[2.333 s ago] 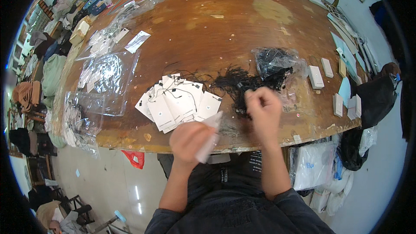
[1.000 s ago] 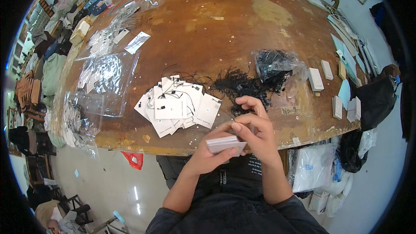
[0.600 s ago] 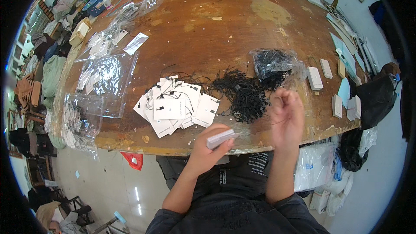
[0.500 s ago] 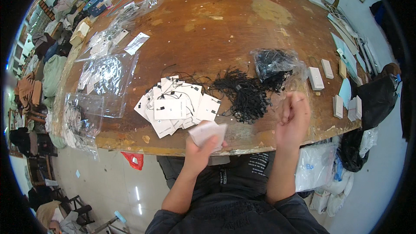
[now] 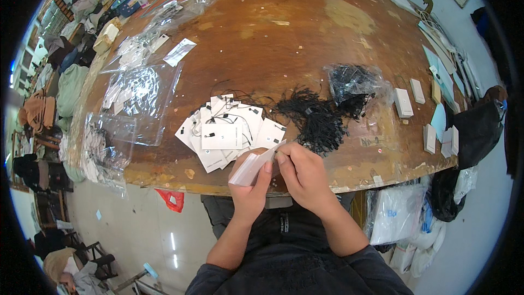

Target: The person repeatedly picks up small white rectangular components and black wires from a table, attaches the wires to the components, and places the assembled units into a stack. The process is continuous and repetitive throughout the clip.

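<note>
My left hand is closed round a stack of white card hang tags, thumb on the near side, just above the table's front edge. My right hand pinches at the stack's upper right corner, its fingertips touching the cards; what lies between them is too small to make out. Just beyond the left hand, a loose pile of white hang tags with black strings spreads over the table. Right of it sits a tangled bundle of black tag strings, beside a clear plastic bag holding more black strings.
Clear plastic bags with white tags lie at the left of the worn wooden table. A silver-white packet is beyond them. Small white boxes stand at the right edge, near a black bag.
My right hand has come left from beside the black strings to the corner of the stack. The left hand still holds the stack, now turned more on edge. The view has shifted slightly.
</note>
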A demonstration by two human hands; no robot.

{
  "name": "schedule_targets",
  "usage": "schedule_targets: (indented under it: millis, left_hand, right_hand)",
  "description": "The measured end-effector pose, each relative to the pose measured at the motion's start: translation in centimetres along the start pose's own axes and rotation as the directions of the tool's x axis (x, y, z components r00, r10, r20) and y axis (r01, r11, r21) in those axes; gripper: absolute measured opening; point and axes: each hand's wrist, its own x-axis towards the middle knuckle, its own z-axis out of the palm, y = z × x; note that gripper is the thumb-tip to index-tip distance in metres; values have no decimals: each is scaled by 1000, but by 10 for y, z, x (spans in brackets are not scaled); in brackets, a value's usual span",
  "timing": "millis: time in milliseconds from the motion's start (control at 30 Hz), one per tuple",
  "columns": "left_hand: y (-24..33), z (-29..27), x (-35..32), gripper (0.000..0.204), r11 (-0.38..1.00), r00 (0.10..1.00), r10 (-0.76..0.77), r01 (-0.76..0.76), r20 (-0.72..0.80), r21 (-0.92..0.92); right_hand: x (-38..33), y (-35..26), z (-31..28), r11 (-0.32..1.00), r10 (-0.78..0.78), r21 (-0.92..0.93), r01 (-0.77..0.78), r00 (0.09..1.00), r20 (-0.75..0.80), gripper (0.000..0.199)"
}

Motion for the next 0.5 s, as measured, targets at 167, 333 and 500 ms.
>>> schedule_targets:
  millis: [167, 333, 500]
  left_hand:
    - [-2, -5, 5, 17, 938, 945, 311, -323, 103, 129]
    - [-3, -7, 7, 24, 874, 906, 406, -423, 119, 238]
    - [-4, -25, 22, 29, 410, 686, 622, -697, 378, 589]
  right_hand:
    - [1, -3, 2, 997, -78, 12, 78, 997, -27, 3]
    - [1, 0, 4, 992, -105, 69, 107, 994, -38, 3]
    - [2, 5, -2, 972, 62, 224, -75, 996, 64, 11]
